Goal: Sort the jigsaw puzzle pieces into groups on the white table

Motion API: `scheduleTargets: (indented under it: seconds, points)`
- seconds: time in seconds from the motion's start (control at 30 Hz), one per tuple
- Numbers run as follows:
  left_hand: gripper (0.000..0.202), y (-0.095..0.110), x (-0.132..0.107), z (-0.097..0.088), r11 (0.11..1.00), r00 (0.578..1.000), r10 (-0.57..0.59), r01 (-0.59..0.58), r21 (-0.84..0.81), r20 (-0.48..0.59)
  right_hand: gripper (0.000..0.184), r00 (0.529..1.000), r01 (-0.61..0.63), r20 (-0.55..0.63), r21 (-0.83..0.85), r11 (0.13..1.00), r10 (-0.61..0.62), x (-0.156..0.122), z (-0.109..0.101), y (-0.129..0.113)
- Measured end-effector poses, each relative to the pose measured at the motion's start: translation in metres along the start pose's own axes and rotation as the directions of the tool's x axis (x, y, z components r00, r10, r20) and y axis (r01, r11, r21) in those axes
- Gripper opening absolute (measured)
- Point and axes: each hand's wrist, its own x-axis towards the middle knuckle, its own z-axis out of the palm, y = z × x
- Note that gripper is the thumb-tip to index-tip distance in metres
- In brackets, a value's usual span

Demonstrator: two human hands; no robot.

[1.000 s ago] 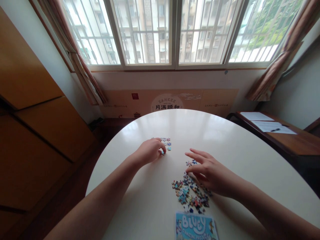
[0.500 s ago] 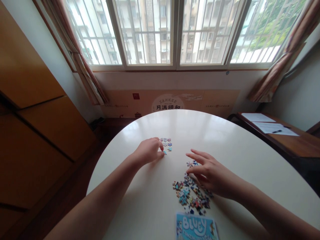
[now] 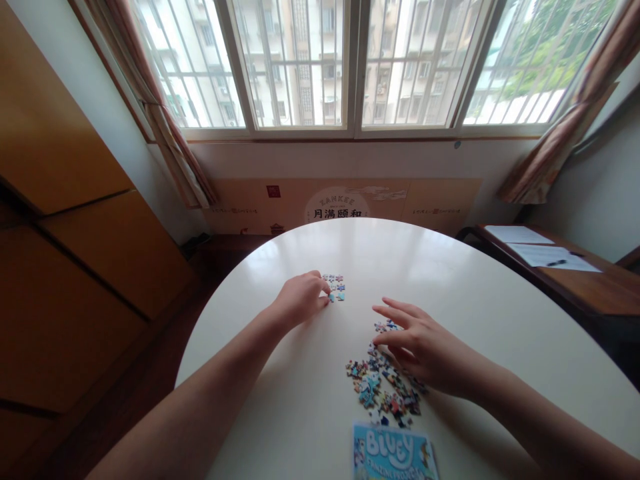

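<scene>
As seen from the head camera, looking down at a round white table (image 3: 450, 267). Left hand (image 3: 299, 301) stretched out ahead, fingers bent, tips touching the near edge of a small bunch of joined pieces (image 3: 337, 288). Maybe pinching one little piece there, maybe only pushing. Cannot tell: too small, and hidden by the fingers.

Right hand (image 3: 425, 350) open, fingers spread and flat, holding nothing. Resting on the far right side of a big pile of loose pieces (image 3: 380, 393). Just by its fingertips, a tiny clump of pieces (image 3: 385, 327), a bit apart from the pile. Right at the bottom, nearest the body, a blue box (image 3: 395, 453) with big white letters, just beside the pile and partly cut off by the picture's edge.

How far along? By the look of it, only a little way. Done: a few pieces put together in the small bunch, well apart from the pile. Left to do: nearly everything. Lots of pieces all mixed up in the pile, some lying on top of others, none of them plainly joined.

Further off, to the right, a brown side table (image 3: 590, 287) with white papers (image 3: 530, 243) and a pen (image 3: 557, 263) on top. Straight ahead, a wide window (image 3: 350, 67) with bars, curtains (image 3: 555, 140) at both sides. On the left, a tall wooden cupboard (image 3: 75, 233).
</scene>
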Motion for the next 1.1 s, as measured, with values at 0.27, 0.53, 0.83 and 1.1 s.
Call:
scheduleTargets:
  seconds: [0.27, 0.53, 0.83, 1.1]
  points:
    - [0.018, 0.0017, 0.0003, 0.0007, 1.0, 1.0, -0.005, 0.005, -0.014, -0.002, 0.032, 1.0, 0.002, -0.007, -0.007, 1.0, -0.002, -0.0003, 0.0009, -0.0002]
    - [0.019, 0.0023, -0.0004, 0.0017, 0.999, 1.0, -0.015, 0.015, -0.035, -0.014, 0.034, 1.0, 0.009, -0.021, 0.005, 1.0, -0.009, -0.0003, 0.0007, -0.0002]
    - [0.02, 0.0017, 0.0004, 0.0048, 0.999, 1.0, -0.016, 0.015, -0.044, -0.026, 0.033, 1.0, 0.022, -0.011, 0.012, 1.0, -0.022, -0.0006, 0.0016, 0.0014]
    - [0.021, 0.0023, 0.0002, 0.0049, 0.999, 0.999, -0.027, 0.026, -0.037, -0.037, 0.032, 0.999, 0.027, -0.032, 0.033, 0.999, -0.026, -0.0004, 0.0017, 0.0013]
